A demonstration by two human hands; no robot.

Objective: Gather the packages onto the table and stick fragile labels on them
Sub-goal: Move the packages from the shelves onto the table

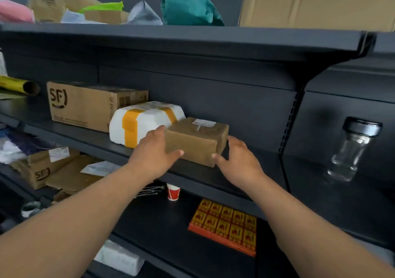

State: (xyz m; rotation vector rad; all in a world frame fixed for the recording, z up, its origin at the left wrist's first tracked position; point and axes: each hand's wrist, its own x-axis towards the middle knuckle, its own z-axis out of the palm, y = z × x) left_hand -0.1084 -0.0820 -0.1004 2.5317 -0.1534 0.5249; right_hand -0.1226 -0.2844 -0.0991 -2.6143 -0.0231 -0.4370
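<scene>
A small brown taped package (195, 140) with a white slip on top sits at the front edge of the middle dark shelf (239, 177). My left hand (155, 151) grips its left end and my right hand (238, 160) grips its right end. Touching it on the left is a white foam box (147, 122) bound with yellow tape. Behind that stands a cardboard SF box (85, 104). A sheet of red and yellow fragile labels (226, 223) lies on the shelf below.
The top shelf carries a teal bag (188, 6), a grey bag, small cartons and a large carton (316, 2). A glass jar (352, 149) stands at right. The lower shelf holds a red paper cup (173, 192), another SF box (40, 168) and envelopes.
</scene>
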